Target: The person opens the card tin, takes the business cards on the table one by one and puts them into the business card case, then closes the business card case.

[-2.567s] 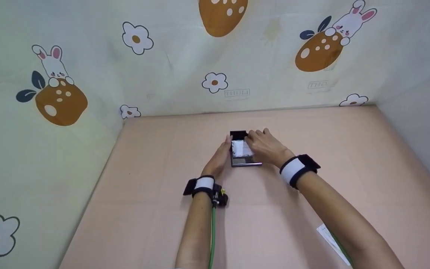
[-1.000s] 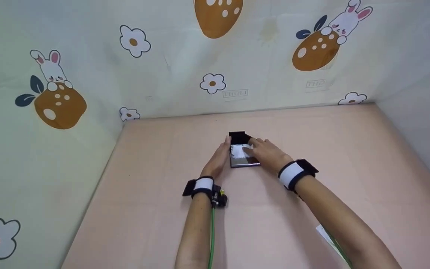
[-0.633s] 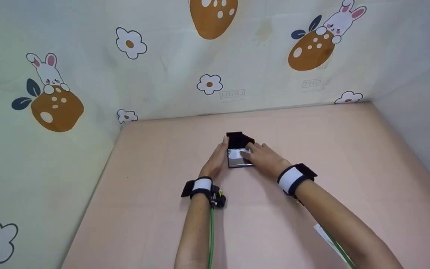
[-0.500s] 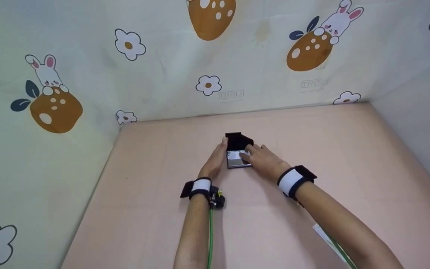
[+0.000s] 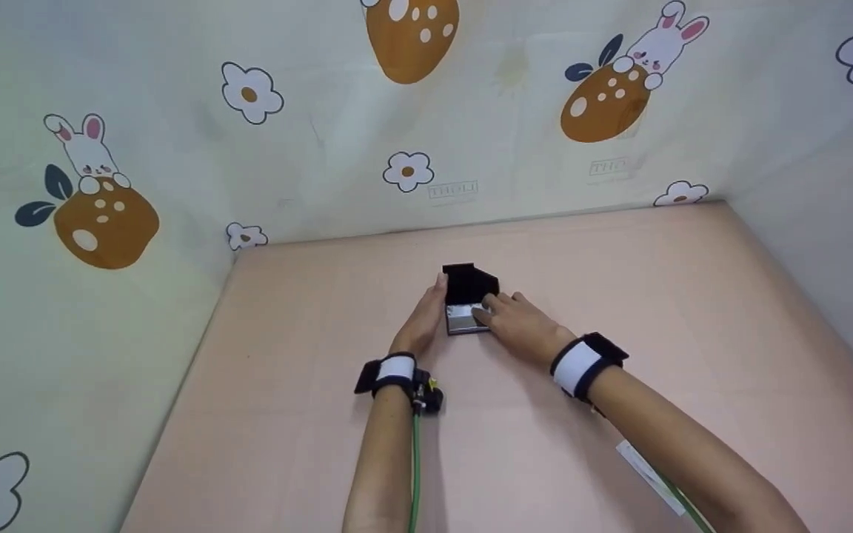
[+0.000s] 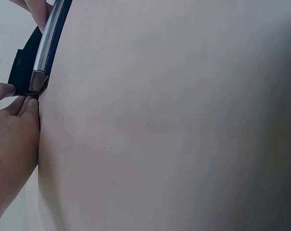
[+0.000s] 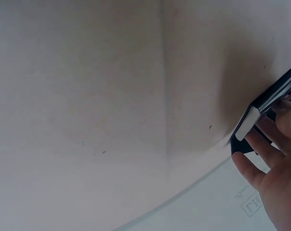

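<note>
A small flat case stands in the middle of the head view. Its black flap (image 5: pixel 467 285) rises at the far side above a shiny silver face (image 5: pixel 462 320); what kind of case it is cannot be told. My left hand (image 5: pixel 420 322) holds the left edge, its thumb along the side. From the right, my right hand (image 5: pixel 526 329) grips the case, thumb on the silver face and fingertips at the flap. In the left wrist view the silver body (image 6: pixel 48 45) shows a rounded edge. The right wrist view shows a pale end (image 7: pixel 248 124) beside my right fingers.
The pink tabletop (image 5: pixel 308 414) meets a patterned cloth backdrop (image 5: pixel 323 163) behind and at both sides. A white paper strip (image 5: pixel 649 477) lies partly under my right forearm. Green cables (image 5: pixel 416 474) run along both forearms from the wrist straps.
More of the black flap shows now and less of the silver face. My right thumb and fingers have moved lower, toward me. My left hand keeps its place at the left edge.
</note>
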A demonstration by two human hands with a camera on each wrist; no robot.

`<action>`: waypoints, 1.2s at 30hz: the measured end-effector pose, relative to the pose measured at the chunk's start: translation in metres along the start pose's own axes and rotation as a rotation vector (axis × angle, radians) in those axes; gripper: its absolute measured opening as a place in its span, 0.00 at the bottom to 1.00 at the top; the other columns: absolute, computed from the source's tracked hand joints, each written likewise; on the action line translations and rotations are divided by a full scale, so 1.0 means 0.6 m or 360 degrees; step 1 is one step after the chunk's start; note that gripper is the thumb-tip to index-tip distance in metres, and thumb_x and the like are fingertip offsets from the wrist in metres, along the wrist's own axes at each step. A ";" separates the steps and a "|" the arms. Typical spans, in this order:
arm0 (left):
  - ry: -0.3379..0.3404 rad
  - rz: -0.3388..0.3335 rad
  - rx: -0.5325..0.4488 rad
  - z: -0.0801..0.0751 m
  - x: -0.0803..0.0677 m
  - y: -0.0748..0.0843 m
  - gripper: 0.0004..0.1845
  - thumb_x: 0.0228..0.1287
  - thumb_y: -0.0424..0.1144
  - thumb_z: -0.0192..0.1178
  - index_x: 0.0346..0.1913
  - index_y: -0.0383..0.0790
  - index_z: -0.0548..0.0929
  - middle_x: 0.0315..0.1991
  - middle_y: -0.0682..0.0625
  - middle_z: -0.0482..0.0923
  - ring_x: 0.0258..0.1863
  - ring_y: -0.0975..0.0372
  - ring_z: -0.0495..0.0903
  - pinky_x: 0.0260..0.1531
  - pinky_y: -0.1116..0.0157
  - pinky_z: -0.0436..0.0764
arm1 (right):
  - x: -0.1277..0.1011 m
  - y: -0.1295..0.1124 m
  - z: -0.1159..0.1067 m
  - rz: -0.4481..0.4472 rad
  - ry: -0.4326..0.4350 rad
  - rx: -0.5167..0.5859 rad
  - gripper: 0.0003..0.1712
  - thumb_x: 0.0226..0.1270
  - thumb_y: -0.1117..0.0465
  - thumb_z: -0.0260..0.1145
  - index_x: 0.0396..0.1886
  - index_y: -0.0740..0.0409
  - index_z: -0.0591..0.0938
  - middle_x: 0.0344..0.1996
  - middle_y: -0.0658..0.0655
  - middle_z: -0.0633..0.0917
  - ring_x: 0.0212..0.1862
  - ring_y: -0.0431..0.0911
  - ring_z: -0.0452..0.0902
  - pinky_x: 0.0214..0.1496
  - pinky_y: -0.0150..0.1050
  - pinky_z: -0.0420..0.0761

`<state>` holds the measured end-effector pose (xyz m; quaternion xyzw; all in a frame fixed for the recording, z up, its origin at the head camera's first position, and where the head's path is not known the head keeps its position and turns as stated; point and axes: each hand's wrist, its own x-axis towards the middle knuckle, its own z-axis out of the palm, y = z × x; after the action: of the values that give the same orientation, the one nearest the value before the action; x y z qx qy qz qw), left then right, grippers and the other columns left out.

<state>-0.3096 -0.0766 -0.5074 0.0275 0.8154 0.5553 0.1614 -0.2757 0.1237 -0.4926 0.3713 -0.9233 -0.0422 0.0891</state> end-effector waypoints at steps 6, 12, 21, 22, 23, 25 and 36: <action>0.0011 0.0026 0.0021 0.003 0.001 -0.002 0.43 0.76 0.69 0.23 0.80 0.41 0.52 0.81 0.43 0.50 0.82 0.50 0.46 0.81 0.51 0.46 | -0.007 -0.004 0.000 0.0000 -0.0013 0.0037 0.21 0.69 0.70 0.62 0.61 0.62 0.79 0.53 0.63 0.82 0.53 0.56 0.81 0.55 0.54 0.84; -0.0007 0.0047 0.0058 0.006 0.001 -0.002 0.42 0.77 0.67 0.23 0.80 0.39 0.52 0.81 0.41 0.50 0.81 0.49 0.47 0.81 0.51 0.47 | -0.017 -0.005 -0.005 0.0003 -0.0025 0.0118 0.22 0.69 0.70 0.62 0.63 0.61 0.78 0.56 0.63 0.82 0.58 0.57 0.80 0.57 0.55 0.82; 0.0005 -0.0012 0.0001 -0.001 0.002 0.000 0.45 0.74 0.71 0.24 0.81 0.42 0.51 0.82 0.43 0.48 0.82 0.49 0.45 0.81 0.48 0.45 | -0.040 -0.007 -0.043 0.0003 0.0314 0.0224 0.23 0.74 0.56 0.64 0.64 0.59 0.79 0.58 0.64 0.80 0.63 0.58 0.75 0.58 0.57 0.81; 0.0007 -0.0017 -0.0010 -0.001 0.002 0.000 0.45 0.74 0.71 0.24 0.81 0.42 0.51 0.82 0.43 0.48 0.82 0.49 0.45 0.81 0.48 0.45 | -0.045 -0.008 -0.046 0.0007 0.0323 0.0220 0.24 0.73 0.55 0.65 0.65 0.59 0.79 0.58 0.64 0.79 0.63 0.58 0.75 0.58 0.57 0.80; 0.0011 -0.0019 -0.0006 -0.002 0.002 0.000 0.45 0.74 0.71 0.24 0.81 0.42 0.51 0.82 0.43 0.48 0.82 0.49 0.45 0.81 0.49 0.45 | -0.051 -0.008 -0.049 0.0010 0.0335 0.0210 0.25 0.72 0.54 0.65 0.65 0.59 0.78 0.58 0.64 0.79 0.63 0.58 0.74 0.58 0.58 0.80; 0.0018 -0.0014 0.0006 -0.002 0.002 0.000 0.45 0.75 0.70 0.24 0.81 0.42 0.51 0.82 0.43 0.48 0.82 0.49 0.45 0.81 0.49 0.45 | -0.062 -0.009 -0.053 0.0016 0.0359 0.0211 0.26 0.71 0.54 0.66 0.65 0.60 0.78 0.59 0.64 0.79 0.64 0.58 0.74 0.58 0.58 0.80; 0.0009 -0.0017 0.0090 -0.003 -0.005 -0.001 0.56 0.62 0.82 0.21 0.81 0.44 0.49 0.82 0.45 0.48 0.82 0.50 0.44 0.81 0.50 0.44 | -0.140 -0.022 -0.068 0.0014 0.0537 0.0163 0.37 0.69 0.48 0.68 0.73 0.59 0.70 0.59 0.63 0.78 0.64 0.58 0.74 0.57 0.57 0.78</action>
<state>-0.3070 -0.0788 -0.5067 0.0261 0.8313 0.5312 0.1612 -0.1990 0.1720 -0.4655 0.3730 -0.8978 0.0683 0.2241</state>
